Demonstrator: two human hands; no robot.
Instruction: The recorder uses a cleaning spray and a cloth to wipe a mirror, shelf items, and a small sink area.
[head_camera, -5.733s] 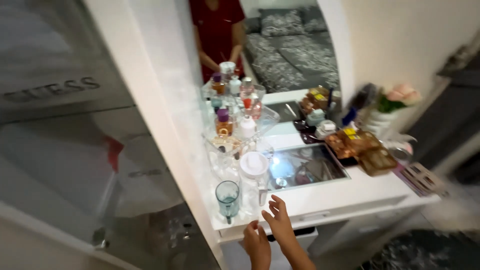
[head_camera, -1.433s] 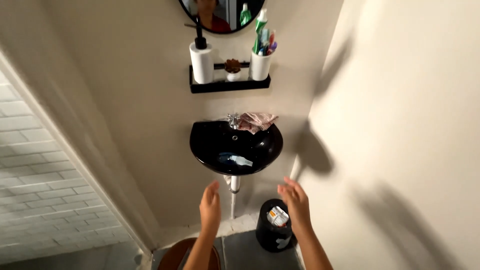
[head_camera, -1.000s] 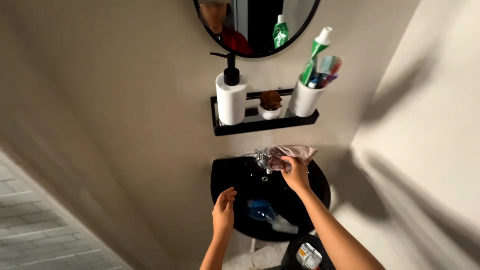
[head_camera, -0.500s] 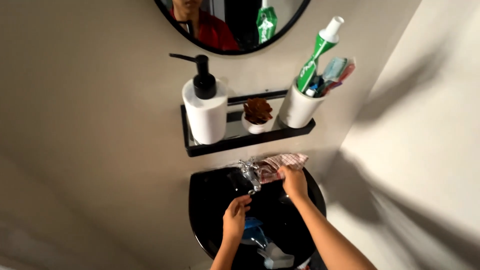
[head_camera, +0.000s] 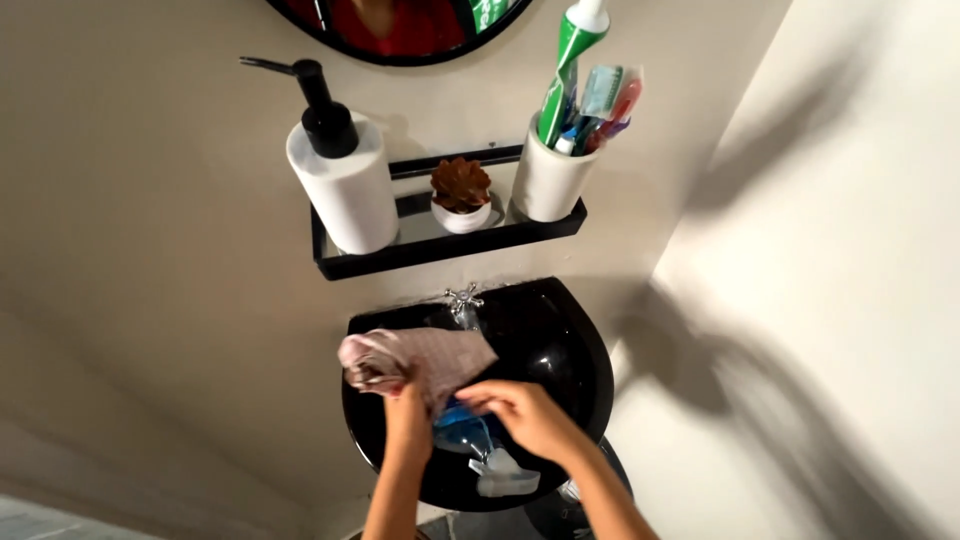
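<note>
I note a green-and-white toothpaste tube (head_camera: 567, 55) upright in the white cup (head_camera: 548, 182) on the far shelf (head_camera: 440, 250), beside a white pump bottle (head_camera: 343, 180) at left.

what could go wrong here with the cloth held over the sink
The pinkish cloth hangs from the left hand over the black sink, so a loose edge could drag across the blue glass lying in the basin and roll or chip it. The right hand reaches just above that glass and might knock it against the basin. The tap sits right behind the cloth, so the fabric may snag on its cross handle.
</note>
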